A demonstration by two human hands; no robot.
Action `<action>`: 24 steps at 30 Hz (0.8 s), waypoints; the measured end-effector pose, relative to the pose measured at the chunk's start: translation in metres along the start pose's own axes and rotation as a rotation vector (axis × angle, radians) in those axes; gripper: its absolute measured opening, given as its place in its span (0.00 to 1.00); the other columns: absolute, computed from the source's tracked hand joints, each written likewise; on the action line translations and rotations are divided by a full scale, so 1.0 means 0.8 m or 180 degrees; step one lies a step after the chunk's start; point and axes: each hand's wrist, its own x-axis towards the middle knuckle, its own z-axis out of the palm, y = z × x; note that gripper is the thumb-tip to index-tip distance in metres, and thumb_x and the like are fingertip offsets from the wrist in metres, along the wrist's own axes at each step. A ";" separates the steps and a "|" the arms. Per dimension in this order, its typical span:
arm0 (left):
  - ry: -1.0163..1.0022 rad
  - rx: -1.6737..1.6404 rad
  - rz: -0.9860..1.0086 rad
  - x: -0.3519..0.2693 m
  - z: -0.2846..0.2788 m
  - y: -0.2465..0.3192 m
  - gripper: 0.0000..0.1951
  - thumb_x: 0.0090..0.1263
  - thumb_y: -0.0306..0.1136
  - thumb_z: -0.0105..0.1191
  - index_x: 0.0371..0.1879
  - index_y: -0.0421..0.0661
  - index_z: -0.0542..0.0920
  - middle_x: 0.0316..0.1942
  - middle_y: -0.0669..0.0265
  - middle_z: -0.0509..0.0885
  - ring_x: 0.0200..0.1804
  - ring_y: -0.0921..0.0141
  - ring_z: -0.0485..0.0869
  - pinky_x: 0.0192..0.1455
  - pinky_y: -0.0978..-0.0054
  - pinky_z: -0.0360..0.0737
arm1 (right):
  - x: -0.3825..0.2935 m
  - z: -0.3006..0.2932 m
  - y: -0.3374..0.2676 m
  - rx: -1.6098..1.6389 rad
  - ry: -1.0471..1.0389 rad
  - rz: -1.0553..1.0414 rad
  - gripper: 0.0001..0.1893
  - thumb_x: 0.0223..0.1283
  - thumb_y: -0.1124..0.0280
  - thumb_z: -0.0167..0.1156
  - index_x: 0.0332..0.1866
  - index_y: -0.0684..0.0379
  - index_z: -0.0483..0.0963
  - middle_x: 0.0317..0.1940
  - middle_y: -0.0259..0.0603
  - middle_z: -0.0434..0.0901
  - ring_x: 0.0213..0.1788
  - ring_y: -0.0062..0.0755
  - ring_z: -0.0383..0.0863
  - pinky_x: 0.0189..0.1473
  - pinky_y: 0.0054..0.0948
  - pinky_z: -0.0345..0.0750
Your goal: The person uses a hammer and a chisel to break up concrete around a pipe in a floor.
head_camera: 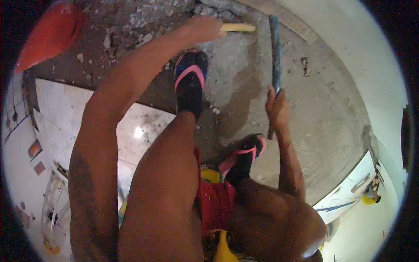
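Note:
My left hand (207, 27), blurred, is closed around a pale yellow stick-like piece (240, 27), perhaps a wooden handle, whose free end points right. What lies at its other end is hidden by the hand. My right hand (278, 106) grips a long, narrow blue-grey bar (276, 55) near its lower end. That bar runs up and away over the rough concrete floor (314, 108), and a short brownish length shows below the hand. The yellow piece and the bar are apart. A damp, dark patch (240, 91) marks the floor between my feet in flip-flops (190, 75).
Broken rubble (137, 26) covers the ground at upper left, near an orange-red container (52, 36). White slabs (147, 126) lie by my left leg. A beige strip (291, 23) borders the pale wall (353, 49). Another white panel (352, 186) lies at lower right; a ladder (54, 203) is at lower left.

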 end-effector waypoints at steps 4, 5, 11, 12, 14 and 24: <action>-0.0041 0.0633 0.0622 0.056 -0.029 -0.045 0.21 0.65 0.52 0.50 0.40 0.45 0.79 0.32 0.53 0.83 0.37 0.52 0.83 0.39 0.54 0.79 | -0.005 0.035 0.069 0.0193 0.0171 -0.0456 0.22 0.66 0.51 0.48 0.37 0.65 0.68 0.27 0.63 0.77 0.32 0.65 0.78 0.29 0.49 0.73; -0.0153 0.0727 0.0591 0.067 -0.038 -0.067 0.21 0.65 0.53 0.49 0.39 0.46 0.79 0.32 0.54 0.83 0.37 0.52 0.83 0.38 0.54 0.79 | -0.008 0.034 0.056 0.0250 -0.0041 -0.0365 0.22 0.66 0.51 0.48 0.36 0.64 0.68 0.25 0.62 0.77 0.30 0.65 0.78 0.27 0.50 0.73; 0.0405 0.0086 -0.0275 0.021 -0.004 0.011 0.24 0.62 0.56 0.52 0.45 0.47 0.76 0.31 0.54 0.83 0.36 0.54 0.83 0.38 0.52 0.79 | -0.026 0.056 0.098 0.0029 0.0045 -0.0286 0.22 0.66 0.51 0.50 0.34 0.65 0.67 0.21 0.62 0.76 0.26 0.66 0.77 0.24 0.51 0.71; 0.0651 0.0045 -0.0577 0.006 0.012 0.015 0.24 0.63 0.55 0.52 0.45 0.45 0.75 0.30 0.53 0.83 0.36 0.53 0.83 0.38 0.52 0.79 | -0.022 0.063 0.086 0.0079 0.0044 -0.0350 0.22 0.66 0.51 0.50 0.34 0.65 0.67 0.21 0.62 0.76 0.26 0.66 0.77 0.24 0.51 0.71; 0.0883 -0.0005 -0.0863 -0.008 0.029 0.039 0.24 0.63 0.54 0.51 0.45 0.44 0.75 0.29 0.51 0.83 0.35 0.52 0.83 0.38 0.53 0.79 | -0.027 0.066 0.075 0.0338 0.0038 -0.0382 0.22 0.66 0.52 0.51 0.33 0.66 0.67 0.21 0.62 0.75 0.26 0.66 0.76 0.24 0.51 0.70; 0.0727 -0.0287 -0.0862 -0.009 0.010 0.040 0.22 0.66 0.52 0.48 0.43 0.42 0.73 0.29 0.52 0.83 0.33 0.52 0.84 0.35 0.49 0.78 | -0.027 0.071 0.096 0.0645 -0.0006 -0.0359 0.24 0.66 0.50 0.50 0.37 0.67 0.65 0.23 0.64 0.76 0.28 0.67 0.76 0.24 0.49 0.70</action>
